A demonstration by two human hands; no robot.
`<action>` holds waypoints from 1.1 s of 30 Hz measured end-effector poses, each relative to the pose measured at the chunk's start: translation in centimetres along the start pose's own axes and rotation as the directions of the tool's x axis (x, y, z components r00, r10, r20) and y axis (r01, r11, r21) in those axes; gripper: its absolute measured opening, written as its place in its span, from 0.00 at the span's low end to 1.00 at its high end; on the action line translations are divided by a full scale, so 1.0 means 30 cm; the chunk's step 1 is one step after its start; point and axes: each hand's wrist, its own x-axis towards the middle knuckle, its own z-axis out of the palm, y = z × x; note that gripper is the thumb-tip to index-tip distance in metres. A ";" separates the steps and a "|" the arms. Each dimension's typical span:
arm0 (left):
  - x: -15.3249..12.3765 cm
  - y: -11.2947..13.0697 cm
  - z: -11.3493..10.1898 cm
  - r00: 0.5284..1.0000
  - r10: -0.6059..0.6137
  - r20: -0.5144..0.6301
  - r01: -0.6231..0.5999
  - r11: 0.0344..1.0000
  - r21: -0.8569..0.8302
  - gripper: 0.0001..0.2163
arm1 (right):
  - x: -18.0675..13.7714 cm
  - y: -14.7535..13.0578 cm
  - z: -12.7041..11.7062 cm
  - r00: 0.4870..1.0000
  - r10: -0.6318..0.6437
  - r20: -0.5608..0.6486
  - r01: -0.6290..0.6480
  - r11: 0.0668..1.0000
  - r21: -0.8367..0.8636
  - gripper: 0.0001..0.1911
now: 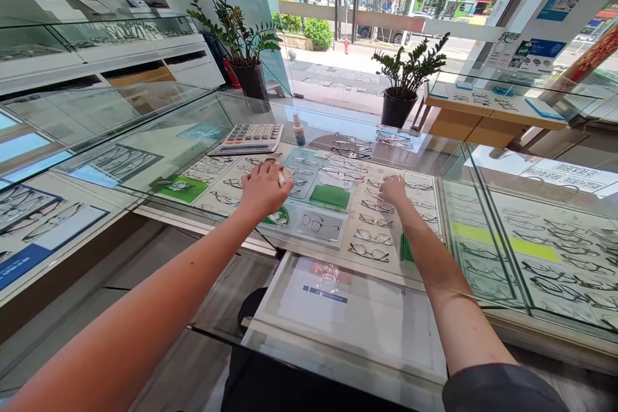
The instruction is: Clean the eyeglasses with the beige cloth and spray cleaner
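My left hand [264, 188] is closed around a small white object [286, 176] whose kind I cannot make out, low over the glass counter [193, 125]. My right hand [393, 188] rests at the glass further right, its fingers curled in; whatever they may hold is hidden. Ahead of and between the hands, several eyeglasses [351, 152] lie on the counter top, with a red-rimmed pair [342, 174] nearer. Another group of eyeglasses [393, 139] sits at the back. Under the glass, rows of eyeglasses [375, 222] show near my right forearm.
A large calculator [251, 139] and a small spray bottle [299, 131] stand behind my left hand. Below the counter edge, a drawer [338, 309] is pulled out before me. Potted plants [400, 103] stand beyond the counter. More glass cases [555, 238] extend right.
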 end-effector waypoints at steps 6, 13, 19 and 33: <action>0.007 -0.005 0.005 1.000 0.002 0.004 -0.002 1.000 -0.005 0.30 | -0.037 -0.027 -0.012 0.999 -0.048 -0.013 0.047 0.998 -0.047 0.15; 0.003 0.011 -0.008 1.000 -0.006 0.008 0.006 1.000 -0.018 0.30 | -0.086 -0.061 -0.070 0.996 -0.064 -0.070 0.063 0.998 -0.023 0.15; 0.006 0.011 -0.006 1.000 0.014 -0.006 -0.014 1.000 -0.027 0.31 | -0.259 -0.240 -0.171 0.983 -0.084 -0.163 0.097 0.993 0.071 0.17; 0.022 -0.008 0.009 0.999 0.015 0.033 -0.015 1.000 -0.010 0.33 | -1.037 -0.576 -0.692 0.606 -0.795 -0.011 0.763 0.578 0.290 0.12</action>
